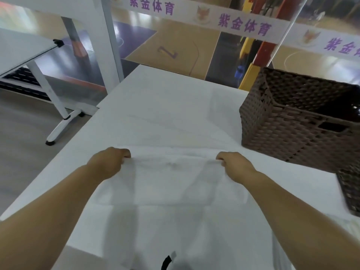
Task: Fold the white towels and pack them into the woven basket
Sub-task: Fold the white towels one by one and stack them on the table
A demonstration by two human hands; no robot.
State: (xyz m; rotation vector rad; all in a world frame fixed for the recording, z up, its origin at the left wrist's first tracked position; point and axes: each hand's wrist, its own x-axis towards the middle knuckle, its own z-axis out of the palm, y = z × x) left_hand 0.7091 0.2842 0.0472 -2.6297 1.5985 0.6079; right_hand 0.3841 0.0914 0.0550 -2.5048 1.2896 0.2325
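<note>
A white towel (171, 180) lies spread on the white table (159, 90) in front of me, its near part hanging toward me. My left hand (109, 162) pinches the towel's upper left edge. My right hand (233, 165) pinches its upper right edge, about a towel's width away. Both hands hold the edge just above the tabletop. A brown woven basket (292, 133) stands at the table's right side, beyond my right hand, and its inside looks dark.
A second brown woven basket (350, 191) shows partly at the right edge, nearer to me. To the left stands another white table (23, 47) with a white leg on the floor. Glass panels with purple lettering rise behind the table's far edge.
</note>
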